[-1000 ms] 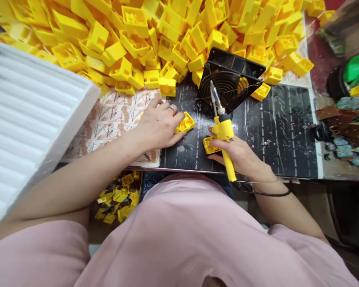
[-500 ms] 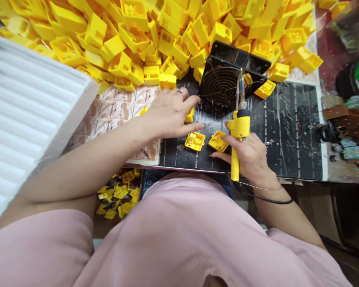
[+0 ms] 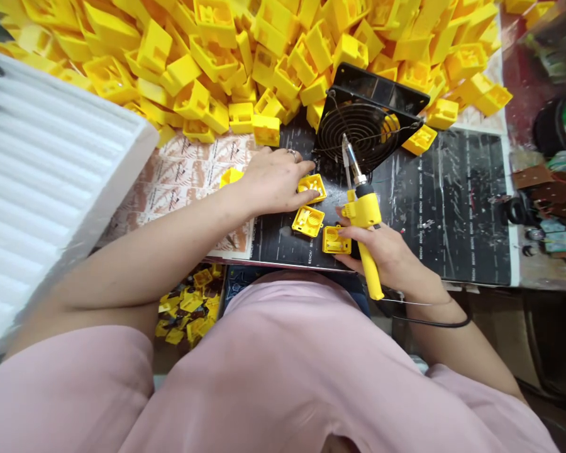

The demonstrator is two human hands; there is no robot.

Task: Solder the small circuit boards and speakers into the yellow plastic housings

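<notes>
My left hand reaches over the black mat, its thumb and index finger around a small open yellow box, gripping it by the edges. Just below lies a second open yellow box, untouched. In my right hand is a yellow soldering tool, its metal tip pointing up and left in front of the fan. The fingertips of that same hand also touch a third yellow box near the mat's front edge. Another yellow piece shows partly behind my left wrist.
A large heap of yellow boxes fills the back. The black fan stands before it. White ribbed foam is at left, circuit boards at right. Yellow scraps lie below the table edge.
The soldering tool has tilted left and moved slightly down. The box at my right fingers has shifted down and left and turned. My left hand has come lower, exposing the box by its thumb.
</notes>
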